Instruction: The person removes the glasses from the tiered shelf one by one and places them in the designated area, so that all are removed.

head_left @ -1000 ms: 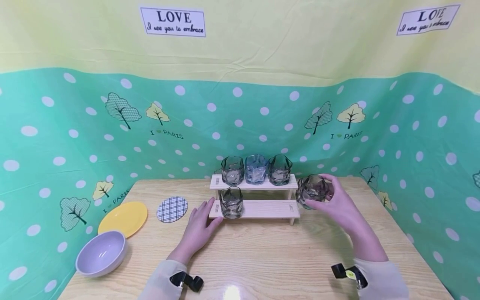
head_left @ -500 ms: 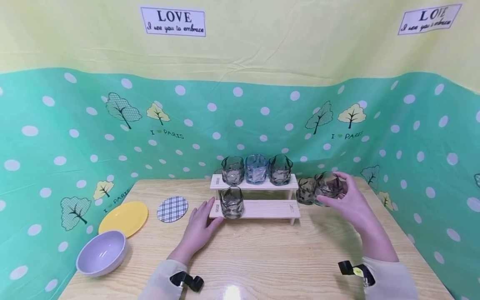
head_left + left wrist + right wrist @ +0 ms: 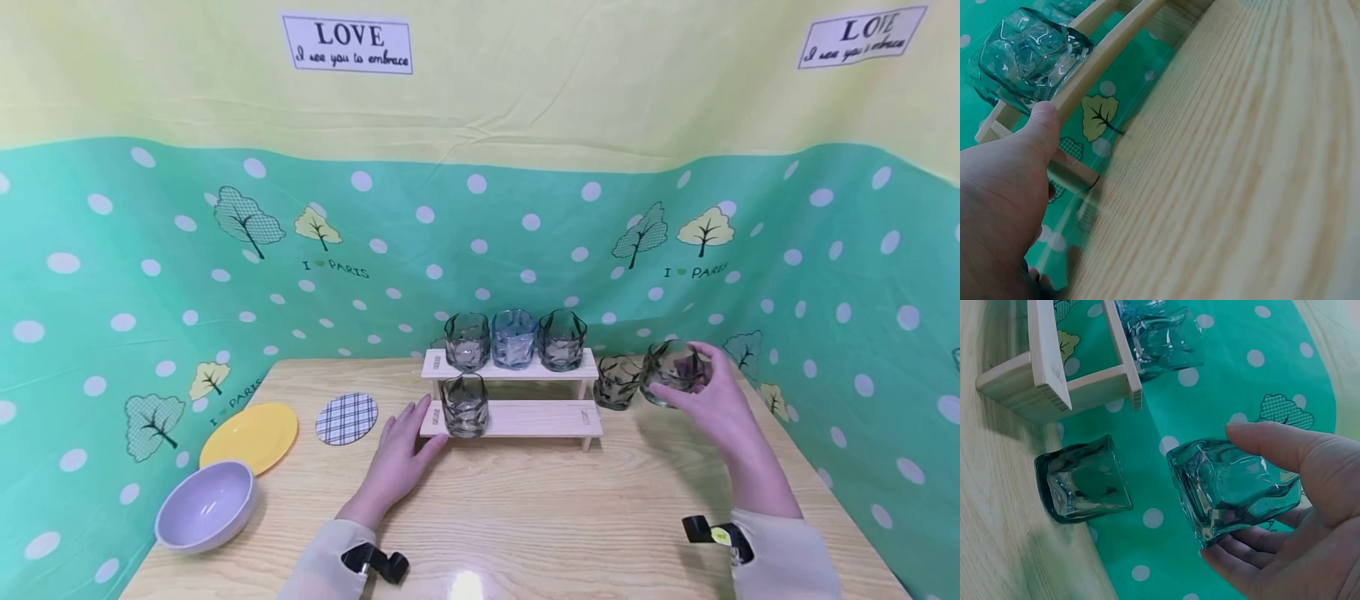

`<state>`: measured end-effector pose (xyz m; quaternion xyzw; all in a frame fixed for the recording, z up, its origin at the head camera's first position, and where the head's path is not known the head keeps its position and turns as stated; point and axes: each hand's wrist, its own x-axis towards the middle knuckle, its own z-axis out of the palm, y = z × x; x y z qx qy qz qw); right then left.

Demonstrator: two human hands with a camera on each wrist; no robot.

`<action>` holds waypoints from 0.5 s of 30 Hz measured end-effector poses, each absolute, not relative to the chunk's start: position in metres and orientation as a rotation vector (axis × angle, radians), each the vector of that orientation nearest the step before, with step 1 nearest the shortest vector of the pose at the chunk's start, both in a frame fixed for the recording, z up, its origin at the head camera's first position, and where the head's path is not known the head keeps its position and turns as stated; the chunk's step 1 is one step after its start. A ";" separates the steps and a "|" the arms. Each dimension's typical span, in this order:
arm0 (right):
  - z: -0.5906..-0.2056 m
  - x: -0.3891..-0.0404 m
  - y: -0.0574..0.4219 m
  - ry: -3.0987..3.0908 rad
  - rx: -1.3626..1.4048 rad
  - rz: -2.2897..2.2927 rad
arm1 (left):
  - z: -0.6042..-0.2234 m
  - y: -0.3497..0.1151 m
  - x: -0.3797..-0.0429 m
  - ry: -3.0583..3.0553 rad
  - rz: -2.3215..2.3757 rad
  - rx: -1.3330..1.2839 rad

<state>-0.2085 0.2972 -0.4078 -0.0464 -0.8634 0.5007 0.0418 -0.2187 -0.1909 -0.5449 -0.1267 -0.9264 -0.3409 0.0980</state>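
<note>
My right hand point(image 3: 716, 408) holds a dark, faceted drinking glass point(image 3: 1235, 487) between thumb and fingers. Just left of it, a second grey glass point(image 3: 617, 383) stands on the table beside the wooden rack point(image 3: 536, 417). With its thumb on the front edge of the lower shelf, my left hand point(image 3: 397, 462) grips the rack's left end. One grey glass point(image 3: 465, 406) sits on that lower shelf, close to the thumb. Along the upper shelf stand a grey glass point(image 3: 467, 343), a blue glass point(image 3: 513, 340) and another dark glass point(image 3: 562, 342).
On the left of the wooden table point(image 3: 510, 517) are a checked round coaster point(image 3: 347, 419), a yellow plate point(image 3: 251, 437) and a lilac bowl point(image 3: 206, 507). A green, dotted cloth point(image 3: 480, 242) hangs behind the table and along both sides.
My right hand has carried its glass to the right, away from the rack, uncovering the grey glass on the table. The left hand and rack have stayed put.
</note>
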 end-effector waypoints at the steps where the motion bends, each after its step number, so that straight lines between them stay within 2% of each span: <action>1: -0.408 -0.210 0.298 -2.638 -0.145 1.530 | -0.545 -0.191 -0.219 -2.741 -1.011 -0.374; 15: -0.419 -0.227 0.312 -2.663 -0.255 1.398 | -0.545 -0.191 -0.219 -2.748 -1.028 -0.369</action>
